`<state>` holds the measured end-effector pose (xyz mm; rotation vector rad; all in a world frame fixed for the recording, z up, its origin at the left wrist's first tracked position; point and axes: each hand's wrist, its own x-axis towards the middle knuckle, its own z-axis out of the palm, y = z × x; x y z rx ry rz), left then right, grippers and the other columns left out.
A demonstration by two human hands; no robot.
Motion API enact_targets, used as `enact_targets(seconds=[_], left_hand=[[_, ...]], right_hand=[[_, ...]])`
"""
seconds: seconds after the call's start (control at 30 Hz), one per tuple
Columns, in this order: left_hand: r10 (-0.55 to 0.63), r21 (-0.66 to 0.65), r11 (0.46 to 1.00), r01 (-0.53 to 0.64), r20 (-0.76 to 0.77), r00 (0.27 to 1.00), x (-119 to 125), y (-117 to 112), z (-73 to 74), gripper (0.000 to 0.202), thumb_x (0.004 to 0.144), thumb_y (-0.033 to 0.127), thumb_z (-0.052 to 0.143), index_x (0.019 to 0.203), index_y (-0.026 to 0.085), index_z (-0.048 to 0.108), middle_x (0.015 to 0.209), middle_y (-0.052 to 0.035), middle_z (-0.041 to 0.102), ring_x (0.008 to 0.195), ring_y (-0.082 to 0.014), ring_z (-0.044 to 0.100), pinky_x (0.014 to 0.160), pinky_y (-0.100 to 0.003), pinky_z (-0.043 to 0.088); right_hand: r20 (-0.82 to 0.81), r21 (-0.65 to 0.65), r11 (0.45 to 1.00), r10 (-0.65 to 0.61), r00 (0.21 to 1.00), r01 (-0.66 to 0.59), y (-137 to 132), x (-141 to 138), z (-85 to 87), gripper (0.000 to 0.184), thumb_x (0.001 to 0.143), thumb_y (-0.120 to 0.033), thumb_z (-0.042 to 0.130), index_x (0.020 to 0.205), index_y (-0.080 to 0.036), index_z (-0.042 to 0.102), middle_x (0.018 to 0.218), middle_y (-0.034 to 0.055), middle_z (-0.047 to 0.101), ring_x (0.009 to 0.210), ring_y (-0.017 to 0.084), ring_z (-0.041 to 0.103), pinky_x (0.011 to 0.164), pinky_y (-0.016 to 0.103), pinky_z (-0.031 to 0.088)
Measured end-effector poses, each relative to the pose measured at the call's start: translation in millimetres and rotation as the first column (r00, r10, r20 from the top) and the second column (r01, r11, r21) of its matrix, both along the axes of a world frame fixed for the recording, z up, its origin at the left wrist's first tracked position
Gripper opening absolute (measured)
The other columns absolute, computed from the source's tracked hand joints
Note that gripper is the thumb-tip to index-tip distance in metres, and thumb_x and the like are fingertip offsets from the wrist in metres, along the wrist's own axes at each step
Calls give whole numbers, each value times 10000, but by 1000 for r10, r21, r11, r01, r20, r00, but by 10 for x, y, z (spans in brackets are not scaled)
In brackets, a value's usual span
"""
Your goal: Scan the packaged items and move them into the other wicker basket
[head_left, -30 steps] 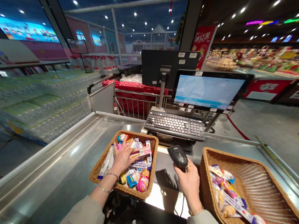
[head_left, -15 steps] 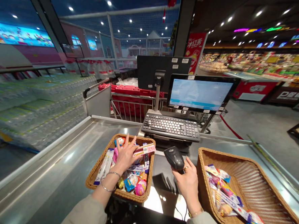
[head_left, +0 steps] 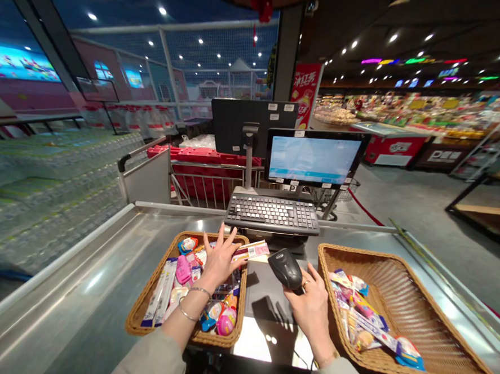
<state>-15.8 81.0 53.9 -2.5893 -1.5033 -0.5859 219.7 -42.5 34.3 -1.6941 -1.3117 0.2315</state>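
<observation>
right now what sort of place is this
Looks like a supermarket checkout: a till screen and keyboard on a steel counter, a wicker basket of packaged goods, and a right hand holding a barcode scanner.

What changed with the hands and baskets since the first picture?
The left hand lifted and spread its fingers above the wicker basket. The barcoded packet slid right, out over the rim toward the barcode scanner. The right hand kept holding the scanner, and the packets in the other basket stayed put.
</observation>
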Motion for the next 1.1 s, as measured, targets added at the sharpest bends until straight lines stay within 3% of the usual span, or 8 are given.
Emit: enact_targets(seconds=[0.23,0.63,0.87,1.1], left_hand=[[-42,0,999,42,25,999,201,36,25,351,852,460,692,1164,300,692,1562,-61,434,1519,-409,187,1119,-804,-89],[-74,6,997,74,46,996,395,85,14,342,884,477,644,1164,290,700,1559,-66,440,1520,-400,193,1123,-803,-75],[-104,53,994,100,71,992,475,106,-40,335,838,432,717,1136,279,701,1542,-79,464,1514,-401,215,1112,-823,-29],[-131,62,990,126,71,989,563,122,-53,321,838,400,725,1135,279,697,1540,-73,465,1511,-397,229,1114,-829,10]], right_hand=[[67,-41,999,-7,998,10,-51,66,36,256,674,-250,622,877,-248,778,1201,37,730,1356,351,457,1155,560,280],[117,-93,996,22,993,-11,-84,157,43,318,651,-231,616,916,-278,786,1229,19,720,1373,366,438,1121,586,323],[101,-134,991,27,994,-13,-141,199,105,340,656,-210,603,932,-285,786,1245,5,711,1397,360,409,1157,617,266],[101,-140,990,33,994,-18,-183,256,115,322,653,-201,614,909,-291,788,1257,0,706,1404,359,399,1151,613,283]])
